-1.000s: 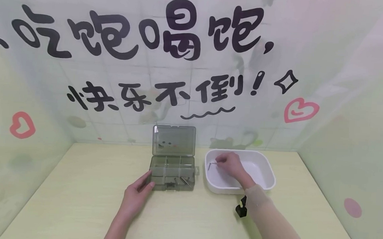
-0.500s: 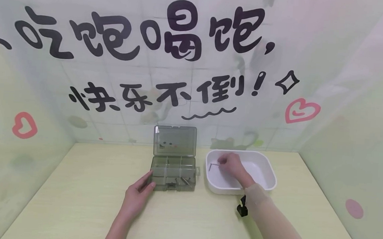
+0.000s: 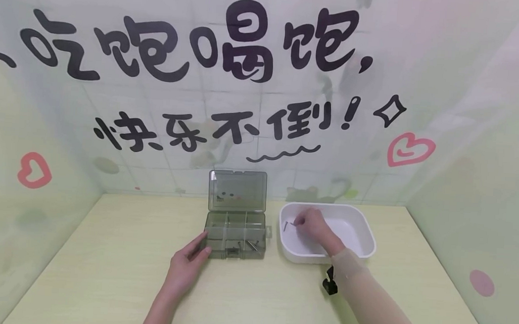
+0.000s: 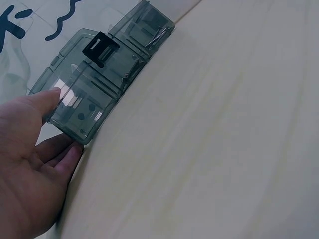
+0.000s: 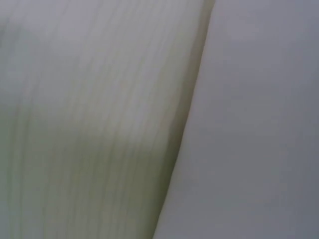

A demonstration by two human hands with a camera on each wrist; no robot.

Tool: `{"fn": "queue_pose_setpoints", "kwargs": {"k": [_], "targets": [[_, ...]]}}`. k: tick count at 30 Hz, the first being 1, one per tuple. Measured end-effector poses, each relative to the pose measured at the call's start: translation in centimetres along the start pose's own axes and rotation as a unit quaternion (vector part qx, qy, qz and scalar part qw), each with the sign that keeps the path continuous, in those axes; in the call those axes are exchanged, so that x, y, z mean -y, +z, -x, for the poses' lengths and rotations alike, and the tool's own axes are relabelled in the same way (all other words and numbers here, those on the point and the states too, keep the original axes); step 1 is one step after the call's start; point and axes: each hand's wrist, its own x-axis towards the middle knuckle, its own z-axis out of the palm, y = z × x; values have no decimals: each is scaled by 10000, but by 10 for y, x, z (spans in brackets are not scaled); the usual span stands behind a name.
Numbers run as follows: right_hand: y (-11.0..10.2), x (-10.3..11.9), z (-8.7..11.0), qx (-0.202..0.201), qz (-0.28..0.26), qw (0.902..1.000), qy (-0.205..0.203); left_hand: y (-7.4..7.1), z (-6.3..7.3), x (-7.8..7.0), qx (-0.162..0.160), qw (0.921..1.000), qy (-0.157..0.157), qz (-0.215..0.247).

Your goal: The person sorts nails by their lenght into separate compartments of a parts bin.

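Note:
In the head view, a grey see-through compartment box (image 3: 234, 235) stands on the table with its lid (image 3: 237, 190) raised. My left hand (image 3: 185, 266) holds its front left corner, thumb at the front wall (image 4: 55, 95) and fingers along the side. Several small metal screws (image 3: 251, 246) lie in the box's front compartments. Inside the white tray (image 3: 325, 260), my right hand (image 3: 314, 226) has its fingertips pinched at the end of a thin screw (image 3: 292, 224). Another screw (image 3: 286, 226) lies on the tray floor, left of the fingers. The right wrist view misses the hand.
The tray stands just right of the box, with a narrow strip of table (image 3: 251, 300) between them. A printed wall (image 3: 263, 98) rises close behind both. From the right wrist, a black camera mount (image 3: 330, 283) hangs in front of the tray.
My right fingertips have shifted slightly inside the tray, and less of the screw at them shows. The other screw now lies apart from it. My left hand keeps its place on the box.

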Motion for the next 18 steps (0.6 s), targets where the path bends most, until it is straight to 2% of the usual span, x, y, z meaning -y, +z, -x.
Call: {"fn": "queue_pose_setpoints", "kwargs": {"k": [10, 18], "targets": [[-1, 4, 4, 48, -53, 10000, 37, -1, -1, 1, 30, 10000, -6, 13], [-4, 8, 10, -265, -357, 9986, -276, -1, -1, 2, 28, 10000, -12, -55]]}}
